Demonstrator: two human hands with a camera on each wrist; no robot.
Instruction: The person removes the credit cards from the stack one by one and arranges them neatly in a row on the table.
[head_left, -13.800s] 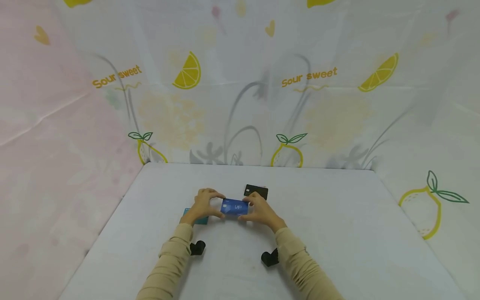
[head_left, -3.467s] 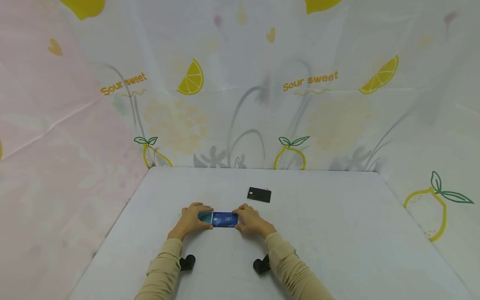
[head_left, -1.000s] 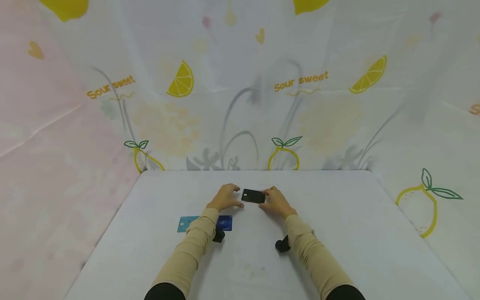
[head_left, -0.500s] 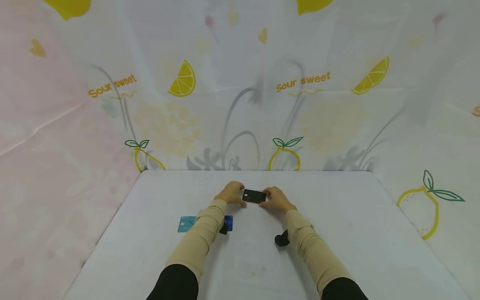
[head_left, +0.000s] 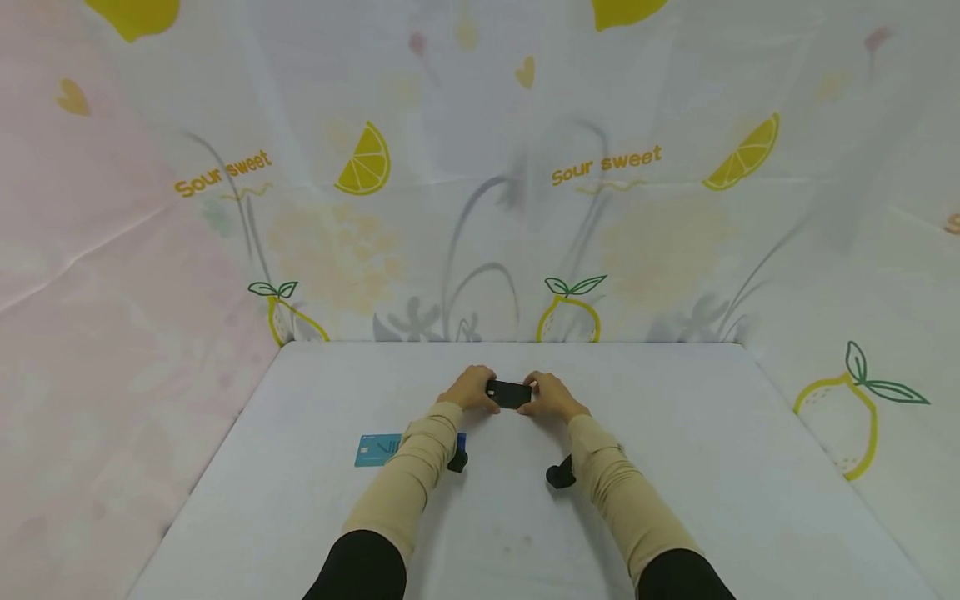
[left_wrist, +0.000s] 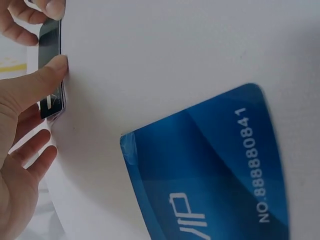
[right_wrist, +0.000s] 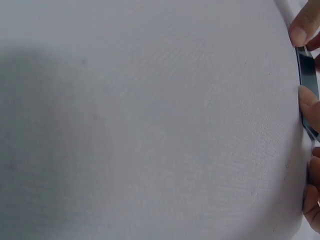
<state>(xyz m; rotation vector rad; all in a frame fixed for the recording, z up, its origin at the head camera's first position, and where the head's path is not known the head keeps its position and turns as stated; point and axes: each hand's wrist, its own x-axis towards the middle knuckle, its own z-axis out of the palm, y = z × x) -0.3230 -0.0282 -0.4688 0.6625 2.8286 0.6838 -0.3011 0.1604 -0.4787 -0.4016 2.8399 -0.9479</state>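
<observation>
A black card [head_left: 510, 394] lies near the far middle of the table, held by both hands at its two ends. My left hand [head_left: 469, 390] grips the left end; its thumb [left_wrist: 52, 67] presses the near edge in the left wrist view. At the opposite end, my right hand [head_left: 555, 396] pinches the card between thumb and fingers. A paler edge shows under the black card in the left wrist view. Nearer and to the left lie a teal card [head_left: 372, 451] and a blue VIP card [left_wrist: 215, 160], partly hidden by the left sleeve in the head view.
The white table [head_left: 675, 467] has a patterned cloth backdrop [head_left: 465, 167] along its far edge and sides. Black wrist devices [head_left: 561, 473] hang below both sleeves.
At first both hands held the blue card; 3.5 seconds ago they had it beside the teal one. Both then moved to the black card, and the left hand has just closed on its end.
</observation>
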